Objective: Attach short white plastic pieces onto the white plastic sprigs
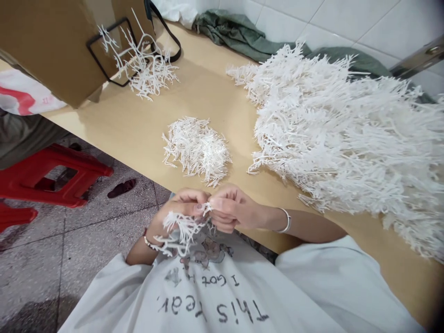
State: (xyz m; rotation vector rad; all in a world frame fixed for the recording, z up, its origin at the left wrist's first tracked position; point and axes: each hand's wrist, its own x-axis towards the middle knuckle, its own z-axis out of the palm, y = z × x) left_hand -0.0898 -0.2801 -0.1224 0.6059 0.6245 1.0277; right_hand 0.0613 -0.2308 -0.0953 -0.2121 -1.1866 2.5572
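Close to my body, just off the table's edge, my left hand (176, 208) is closed round a bunch of white branched plastic pieces (183, 231), which hang below its fingers. My right hand (232, 208) meets it at the fingertips, pinching a small white piece at the end of the bunch. Beyond the hands lies a small heap of thin white pieces (197, 149). A far larger heap of white branched pieces (340, 129) spreads over the right side of the table.
At the far left a cardboard box (62, 46) stands beside a tangle of white branched sprues (149, 69). Green cloth (236, 32) lies along the tiled wall. A red stool (55, 175) and a dark slipper (121, 188) are on the floor to the left.
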